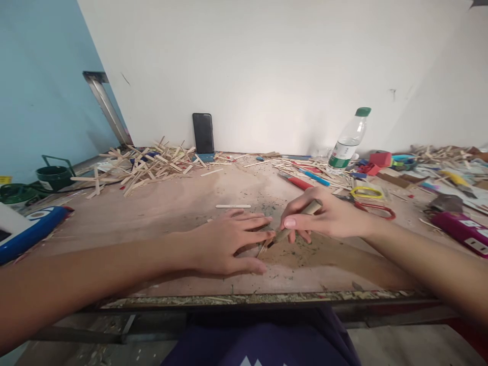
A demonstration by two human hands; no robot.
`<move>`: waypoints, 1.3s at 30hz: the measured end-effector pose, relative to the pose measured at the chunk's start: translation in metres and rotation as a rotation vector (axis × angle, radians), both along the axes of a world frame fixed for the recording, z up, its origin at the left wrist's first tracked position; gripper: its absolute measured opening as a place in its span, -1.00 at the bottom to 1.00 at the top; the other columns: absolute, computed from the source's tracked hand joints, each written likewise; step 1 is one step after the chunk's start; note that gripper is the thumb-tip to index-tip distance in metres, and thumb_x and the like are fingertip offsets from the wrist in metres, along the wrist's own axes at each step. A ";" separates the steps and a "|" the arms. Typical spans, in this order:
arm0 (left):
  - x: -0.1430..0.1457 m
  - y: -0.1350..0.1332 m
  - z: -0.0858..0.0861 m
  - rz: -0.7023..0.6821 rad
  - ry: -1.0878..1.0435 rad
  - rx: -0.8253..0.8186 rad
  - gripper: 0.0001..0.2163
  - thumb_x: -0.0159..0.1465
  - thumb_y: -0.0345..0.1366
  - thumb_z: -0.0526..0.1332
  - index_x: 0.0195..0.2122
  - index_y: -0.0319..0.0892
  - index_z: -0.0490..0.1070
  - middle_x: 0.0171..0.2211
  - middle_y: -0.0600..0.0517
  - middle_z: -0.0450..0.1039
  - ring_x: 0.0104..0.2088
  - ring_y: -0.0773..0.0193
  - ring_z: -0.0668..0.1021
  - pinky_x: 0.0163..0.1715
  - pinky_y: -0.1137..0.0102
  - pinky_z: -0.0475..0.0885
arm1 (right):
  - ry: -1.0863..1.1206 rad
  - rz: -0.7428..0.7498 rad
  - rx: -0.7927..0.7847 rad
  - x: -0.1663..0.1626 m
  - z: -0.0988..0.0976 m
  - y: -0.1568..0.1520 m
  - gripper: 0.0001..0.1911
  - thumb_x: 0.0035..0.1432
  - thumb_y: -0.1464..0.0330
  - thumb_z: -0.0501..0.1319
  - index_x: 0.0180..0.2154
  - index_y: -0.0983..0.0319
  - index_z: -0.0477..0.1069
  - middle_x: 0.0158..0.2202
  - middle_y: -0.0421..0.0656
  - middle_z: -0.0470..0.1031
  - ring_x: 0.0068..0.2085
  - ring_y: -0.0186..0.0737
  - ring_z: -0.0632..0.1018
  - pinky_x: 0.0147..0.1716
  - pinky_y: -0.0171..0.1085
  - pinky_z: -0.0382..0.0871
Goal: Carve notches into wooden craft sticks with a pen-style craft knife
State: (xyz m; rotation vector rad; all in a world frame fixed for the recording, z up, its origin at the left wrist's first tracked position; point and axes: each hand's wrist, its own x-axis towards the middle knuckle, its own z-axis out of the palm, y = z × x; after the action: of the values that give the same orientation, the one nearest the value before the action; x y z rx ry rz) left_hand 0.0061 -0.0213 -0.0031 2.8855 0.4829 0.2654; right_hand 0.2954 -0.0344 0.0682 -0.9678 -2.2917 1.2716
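Observation:
My left hand lies low over the tabletop with its fingers stretched out to the right. Pale slivers of wood show between its thumb and forefinger; what lies under the palm is hidden. My right hand is closed around a thick wooden-handled tool, tilted with its dark lower end down by the left fingertips. The exact kind of tool cannot be made out. Just beyond the left hand rests a single flat craft stick. Dark crumbs are scattered around both hands.
A heap of craft sticks lies back left, near a propped phone. Back right stand a water bottle, a red-handled tool, a blue pen-like tool, and red-handled scissors. A purple power strip is far right.

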 end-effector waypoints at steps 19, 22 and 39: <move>0.000 0.000 -0.003 0.085 -0.028 0.006 -0.23 0.54 0.41 0.15 0.51 -0.07 0.46 0.60 -0.27 0.27 0.60 -0.30 0.36 0.60 -0.28 0.20 | 0.035 -0.013 0.118 -0.009 -0.009 -0.006 -0.42 0.43 -0.10 0.43 -0.37 0.27 0.64 -0.50 -0.19 0.64 -0.57 -0.36 0.52 -0.61 -0.36 0.33; 0.000 0.000 -0.003 0.093 -0.020 0.000 -0.23 0.54 0.41 0.16 0.52 -0.04 0.45 0.62 -0.22 0.25 0.61 -0.25 0.34 0.64 -0.21 0.16 | 0.031 0.000 0.182 -0.012 -0.011 -0.010 -0.46 0.45 -0.05 0.44 -0.37 0.26 0.64 -0.52 -0.23 0.59 -0.56 -0.39 0.48 -0.59 -0.36 0.31; 0.000 0.001 -0.001 0.123 0.008 -0.039 -0.21 0.51 0.40 0.22 0.55 -0.03 0.43 0.64 -0.19 0.17 0.62 -0.26 0.32 0.65 -0.16 0.14 | 0.162 0.210 0.610 -0.023 -0.023 -0.025 -0.44 0.59 0.37 0.30 -0.49 0.14 0.14 -0.54 -0.36 0.04 -0.50 -0.33 0.06 -0.42 -0.18 0.05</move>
State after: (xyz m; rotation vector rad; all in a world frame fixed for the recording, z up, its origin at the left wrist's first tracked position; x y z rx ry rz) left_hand 0.0065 -0.0203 -0.0040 2.8243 0.6607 0.2610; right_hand 0.2726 -0.0591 0.0453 -0.4063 -2.4603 0.6064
